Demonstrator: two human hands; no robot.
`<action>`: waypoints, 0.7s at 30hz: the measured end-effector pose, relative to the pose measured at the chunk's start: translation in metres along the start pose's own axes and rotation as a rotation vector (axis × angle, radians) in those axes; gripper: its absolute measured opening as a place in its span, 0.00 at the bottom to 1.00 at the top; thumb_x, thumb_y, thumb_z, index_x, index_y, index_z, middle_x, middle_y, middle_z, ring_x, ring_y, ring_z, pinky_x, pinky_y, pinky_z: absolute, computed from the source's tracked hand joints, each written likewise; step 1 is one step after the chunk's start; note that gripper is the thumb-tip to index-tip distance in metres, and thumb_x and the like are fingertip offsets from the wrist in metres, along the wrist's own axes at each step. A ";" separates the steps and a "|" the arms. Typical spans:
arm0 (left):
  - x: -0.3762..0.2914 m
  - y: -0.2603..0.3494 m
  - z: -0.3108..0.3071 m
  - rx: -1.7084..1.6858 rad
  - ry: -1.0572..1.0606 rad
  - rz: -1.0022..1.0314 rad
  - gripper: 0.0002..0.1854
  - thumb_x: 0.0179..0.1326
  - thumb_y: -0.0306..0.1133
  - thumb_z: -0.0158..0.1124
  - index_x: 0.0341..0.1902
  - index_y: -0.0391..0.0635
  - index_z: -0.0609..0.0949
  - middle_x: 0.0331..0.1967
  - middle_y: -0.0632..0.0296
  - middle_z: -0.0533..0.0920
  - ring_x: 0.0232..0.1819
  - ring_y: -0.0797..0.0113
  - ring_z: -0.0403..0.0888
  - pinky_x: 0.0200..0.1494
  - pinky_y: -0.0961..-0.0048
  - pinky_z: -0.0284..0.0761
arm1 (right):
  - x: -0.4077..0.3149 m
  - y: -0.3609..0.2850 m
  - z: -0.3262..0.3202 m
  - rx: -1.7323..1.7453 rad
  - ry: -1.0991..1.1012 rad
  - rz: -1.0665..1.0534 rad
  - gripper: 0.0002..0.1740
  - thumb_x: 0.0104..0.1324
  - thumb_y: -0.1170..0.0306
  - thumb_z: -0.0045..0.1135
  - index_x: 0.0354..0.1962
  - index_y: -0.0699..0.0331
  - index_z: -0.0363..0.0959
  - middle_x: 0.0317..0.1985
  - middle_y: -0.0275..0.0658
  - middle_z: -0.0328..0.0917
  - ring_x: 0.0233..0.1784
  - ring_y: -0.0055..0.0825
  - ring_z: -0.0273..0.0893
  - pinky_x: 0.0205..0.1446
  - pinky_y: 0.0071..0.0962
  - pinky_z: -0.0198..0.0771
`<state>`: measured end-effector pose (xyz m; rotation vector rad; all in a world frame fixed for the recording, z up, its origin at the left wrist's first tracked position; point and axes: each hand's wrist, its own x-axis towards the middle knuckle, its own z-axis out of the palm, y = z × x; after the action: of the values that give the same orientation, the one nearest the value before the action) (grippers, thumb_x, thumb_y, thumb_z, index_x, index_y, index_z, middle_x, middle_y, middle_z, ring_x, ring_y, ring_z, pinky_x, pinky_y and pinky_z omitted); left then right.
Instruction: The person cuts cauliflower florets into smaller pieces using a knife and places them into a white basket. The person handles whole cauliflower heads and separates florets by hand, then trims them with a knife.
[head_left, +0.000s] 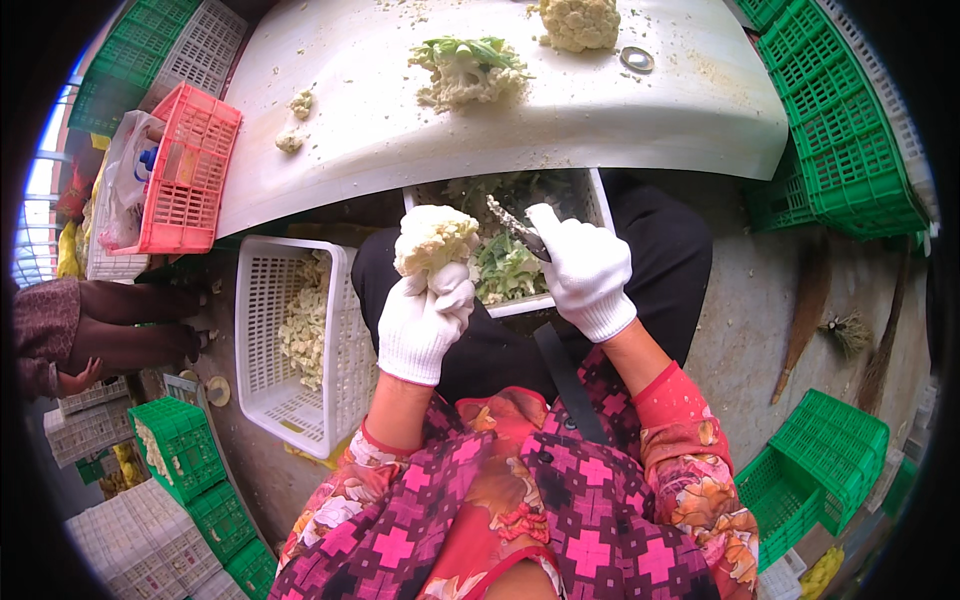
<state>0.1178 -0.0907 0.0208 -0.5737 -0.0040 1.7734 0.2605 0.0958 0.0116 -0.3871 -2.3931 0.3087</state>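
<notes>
My left hand (426, 326), in a white knit glove, grips a cauliflower piece (433, 238) by its underside, florets facing up. In my right hand (587, 271), gloved alike, is a knife (519, 227) whose narrow blade is caked with pale crumbs and points up and left. The blade is apart from the cauliflower. Below and beyond both hands, a white plastic crate (517, 306) between my knees holds green leaves and trimmings (510, 266). To the left stands another white crate (341, 352) with cut florets (306, 330) in it.
A white-covered table (360, 150) ahead carries a trimmed cauliflower (471, 73), a whole head (579, 22), small florets (289, 141) and a round object (637, 59). A red crate (186, 169), green crates (844, 127) and brooms (804, 319) stand around. A person (112, 330) is at left.
</notes>
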 end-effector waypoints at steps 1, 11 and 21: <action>0.001 0.001 0.001 0.044 0.011 0.075 0.17 0.70 0.33 0.54 0.57 0.37 0.72 0.33 0.62 0.66 0.31 0.68 0.63 0.31 0.71 0.65 | -0.002 -0.002 -0.002 0.052 0.015 0.033 0.19 0.62 0.66 0.66 0.51 0.58 0.79 0.21 0.36 0.72 0.21 0.34 0.74 0.25 0.35 0.67; 0.007 -0.003 -0.002 0.185 0.106 0.255 0.12 0.77 0.32 0.47 0.55 0.41 0.75 0.36 0.60 0.73 0.31 0.65 0.66 0.28 0.71 0.65 | 0.001 -0.020 0.001 -0.048 -0.127 -0.105 0.23 0.62 0.66 0.59 0.55 0.63 0.78 0.23 0.35 0.71 0.22 0.30 0.74 0.24 0.32 0.67; 0.007 0.004 -0.015 0.367 0.054 0.284 0.16 0.80 0.36 0.48 0.61 0.42 0.76 0.48 0.56 0.82 0.36 0.65 0.76 0.30 0.72 0.70 | 0.003 -0.016 0.001 -0.109 -0.113 -0.123 0.19 0.63 0.66 0.58 0.51 0.61 0.78 0.22 0.33 0.68 0.22 0.28 0.74 0.24 0.31 0.66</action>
<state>0.1184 -0.0897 0.0032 -0.3667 0.4508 1.9698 0.2547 0.0820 0.0176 -0.2770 -2.5391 0.1479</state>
